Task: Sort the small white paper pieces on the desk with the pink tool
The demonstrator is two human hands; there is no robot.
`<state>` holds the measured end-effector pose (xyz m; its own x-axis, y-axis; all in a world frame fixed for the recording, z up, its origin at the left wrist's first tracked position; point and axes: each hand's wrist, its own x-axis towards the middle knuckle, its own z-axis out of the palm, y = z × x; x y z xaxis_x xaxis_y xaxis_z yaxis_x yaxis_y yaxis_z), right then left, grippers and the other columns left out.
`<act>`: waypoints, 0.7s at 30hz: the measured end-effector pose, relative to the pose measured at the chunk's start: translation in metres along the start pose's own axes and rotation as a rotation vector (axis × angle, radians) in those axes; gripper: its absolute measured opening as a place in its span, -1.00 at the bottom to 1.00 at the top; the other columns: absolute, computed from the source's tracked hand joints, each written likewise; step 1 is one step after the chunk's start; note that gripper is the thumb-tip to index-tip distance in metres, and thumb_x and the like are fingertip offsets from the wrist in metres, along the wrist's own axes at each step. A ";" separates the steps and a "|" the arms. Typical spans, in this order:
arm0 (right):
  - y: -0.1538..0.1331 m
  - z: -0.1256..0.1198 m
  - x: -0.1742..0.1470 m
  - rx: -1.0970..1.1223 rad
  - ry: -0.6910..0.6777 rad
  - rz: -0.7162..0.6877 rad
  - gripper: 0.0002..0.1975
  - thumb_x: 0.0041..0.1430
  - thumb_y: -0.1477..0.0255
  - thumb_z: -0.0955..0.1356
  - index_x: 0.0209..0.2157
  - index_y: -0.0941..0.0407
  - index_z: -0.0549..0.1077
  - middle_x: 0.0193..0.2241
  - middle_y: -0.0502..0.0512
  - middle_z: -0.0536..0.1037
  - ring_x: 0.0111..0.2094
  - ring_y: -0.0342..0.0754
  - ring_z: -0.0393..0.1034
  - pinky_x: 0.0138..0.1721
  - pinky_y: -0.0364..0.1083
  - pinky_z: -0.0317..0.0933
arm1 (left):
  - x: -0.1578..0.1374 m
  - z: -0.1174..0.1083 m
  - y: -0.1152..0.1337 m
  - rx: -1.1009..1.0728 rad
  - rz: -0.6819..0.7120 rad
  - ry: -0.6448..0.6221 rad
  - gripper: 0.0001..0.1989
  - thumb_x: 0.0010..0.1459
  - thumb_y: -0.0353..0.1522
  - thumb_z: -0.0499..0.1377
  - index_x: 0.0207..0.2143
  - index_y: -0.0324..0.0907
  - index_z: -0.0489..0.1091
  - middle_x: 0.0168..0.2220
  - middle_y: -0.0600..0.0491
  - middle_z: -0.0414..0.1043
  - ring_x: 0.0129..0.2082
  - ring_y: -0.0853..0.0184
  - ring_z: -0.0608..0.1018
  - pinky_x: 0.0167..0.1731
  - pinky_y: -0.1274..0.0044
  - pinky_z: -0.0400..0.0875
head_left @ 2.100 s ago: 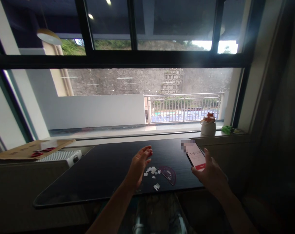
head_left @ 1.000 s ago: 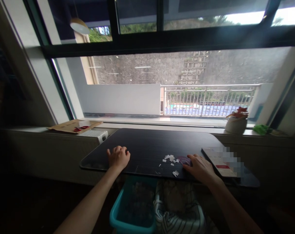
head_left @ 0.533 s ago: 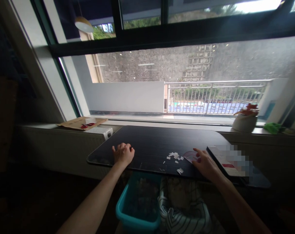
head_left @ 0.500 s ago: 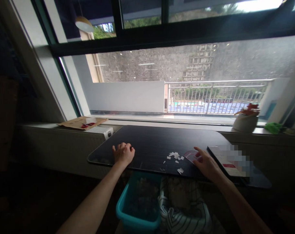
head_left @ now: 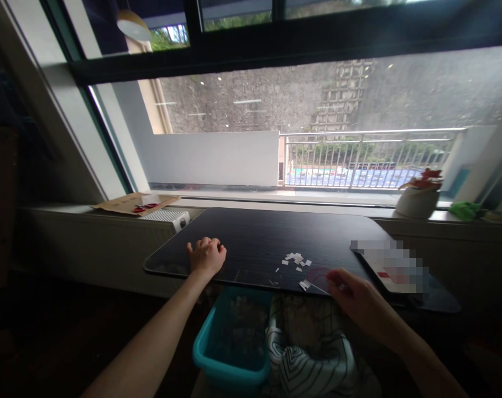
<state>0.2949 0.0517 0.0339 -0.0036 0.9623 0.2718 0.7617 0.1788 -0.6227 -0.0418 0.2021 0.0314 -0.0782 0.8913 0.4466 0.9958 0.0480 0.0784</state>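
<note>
My left hand (head_left: 207, 257) rests on the left part of the dark table (head_left: 251, 237), back up, its fingers loosely bent and a little apart, with nothing visible in it. At the table's front edge on the right, my right hand (head_left: 350, 290) pinches a clear, thin piece with pink markings (head_left: 316, 276). One pale straight edge of it runs down toward the tabletop; its exact kind is hard to make out. Left of it lie several small white pieces (head_left: 296, 258), scattered, and a small white cluster (head_left: 304, 285) near the edge.
Below the table edge stand a turquoise tub (head_left: 230, 376) with many pale pieces and a striped cloth (head_left: 317, 365). A partly blurred flat item (head_left: 394, 271) lies at right. On the sill are red scissors (head_left: 145, 208) on brown paper, a white pot (head_left: 418, 203) and a green cloth (head_left: 463, 210).
My right hand has moved down toward the table's front edge, its fingers now closed, and the clear piece has come nearer and tilted. My left hand stays in place. The view has shifted slightly.
</note>
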 end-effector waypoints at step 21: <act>-0.007 0.009 0.024 0.055 -0.068 -0.085 -0.74 0.15 0.29 0.25 -0.22 0.10 0.46 -0.47 -0.01 0.50 -0.49 -0.13 0.35 -0.44 -0.17 0.19 | 0.001 0.002 -0.001 0.006 0.008 0.014 -0.73 0.13 -0.28 -0.01 -0.29 -0.15 0.45 -0.19 -0.11 0.43 -0.11 0.08 0.44 0.06 0.08 0.06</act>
<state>0.2842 0.0756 0.0384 -0.1124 0.9545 0.2761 0.7204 0.2697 -0.6390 -0.0431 0.2036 0.0293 -0.0713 0.8852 0.4597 0.9966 0.0442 0.0694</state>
